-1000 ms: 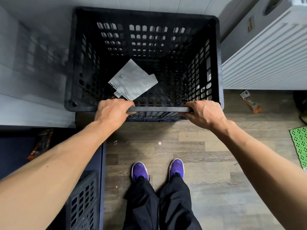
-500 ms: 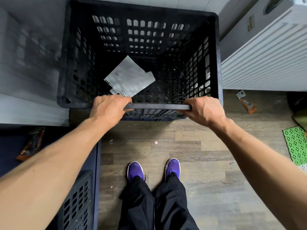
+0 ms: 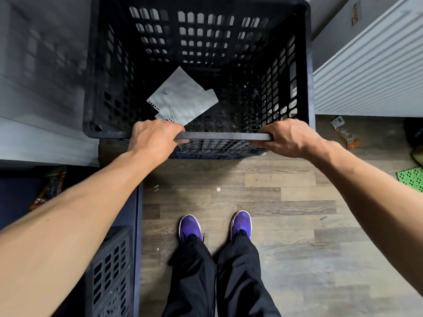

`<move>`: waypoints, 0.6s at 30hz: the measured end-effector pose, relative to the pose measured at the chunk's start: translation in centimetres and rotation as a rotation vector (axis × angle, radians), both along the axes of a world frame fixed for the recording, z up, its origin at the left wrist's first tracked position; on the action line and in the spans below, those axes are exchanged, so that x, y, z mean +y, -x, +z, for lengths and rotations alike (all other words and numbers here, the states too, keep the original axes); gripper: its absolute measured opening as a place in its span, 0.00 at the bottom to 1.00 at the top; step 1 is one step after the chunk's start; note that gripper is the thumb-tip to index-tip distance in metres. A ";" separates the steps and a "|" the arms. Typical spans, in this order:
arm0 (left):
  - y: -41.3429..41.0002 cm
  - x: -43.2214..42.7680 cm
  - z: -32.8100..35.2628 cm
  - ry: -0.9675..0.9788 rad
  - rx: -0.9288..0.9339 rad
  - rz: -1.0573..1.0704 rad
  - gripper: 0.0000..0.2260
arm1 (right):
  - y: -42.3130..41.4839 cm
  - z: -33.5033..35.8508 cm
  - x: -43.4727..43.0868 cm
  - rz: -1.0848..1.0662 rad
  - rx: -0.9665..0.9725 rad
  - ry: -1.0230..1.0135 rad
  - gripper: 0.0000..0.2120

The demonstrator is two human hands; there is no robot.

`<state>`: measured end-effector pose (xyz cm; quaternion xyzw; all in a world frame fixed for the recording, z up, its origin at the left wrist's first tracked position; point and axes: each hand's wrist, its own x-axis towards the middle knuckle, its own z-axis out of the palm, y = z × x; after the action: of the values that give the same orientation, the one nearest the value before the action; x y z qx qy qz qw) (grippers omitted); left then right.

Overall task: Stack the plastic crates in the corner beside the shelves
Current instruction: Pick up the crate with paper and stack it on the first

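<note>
Black plastic crate (image 3: 224,135) with grey paper (image 3: 183,97) inside has its near rim held by the left grip (image 3: 155,139) and the right grip (image 3: 289,138), fingers curled round it.

Both hands grip the near rim of a deep black perforated plastic crate (image 3: 224,135): the left hand (image 3: 155,138) curls over it, and so does the right hand (image 3: 290,138), with bare rim between them. Just beyond the left hand's knuckles, torn grey paper sheets (image 3: 180,97) lie inside on the crate's floor (some edges are punched). A second black slotted plastic crate (image 3: 112,271) stands under the left forearm. A white ribbed panel (image 3: 366,72) rises beyond the right hand.
</note>
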<state>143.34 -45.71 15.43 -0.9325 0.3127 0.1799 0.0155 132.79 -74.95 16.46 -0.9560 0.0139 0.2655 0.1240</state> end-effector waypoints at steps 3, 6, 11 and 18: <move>0.0 0.1 -0.1 -0.020 -0.018 0.002 0.12 | -0.2 -0.1 0.1 0.020 0.050 -0.020 0.16; 0.5 0.3 -0.2 -0.034 -0.051 -0.010 0.10 | 0.3 -0.5 0.5 0.041 -0.050 0.049 0.13; 1.3 0.8 -0.1 -0.026 -0.063 -0.020 0.06 | 1.8 -0.9 1.0 0.058 -0.130 0.133 0.09; 0.3 -0.3 -0.4 -0.079 -0.075 -0.058 0.05 | 1.0 -1.1 0.0 0.053 -0.126 0.128 0.13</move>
<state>143.00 -46.04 14.98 -0.9279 0.3312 0.1565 0.0693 131.81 -74.96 15.33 -0.9768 -0.0023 0.2067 0.0562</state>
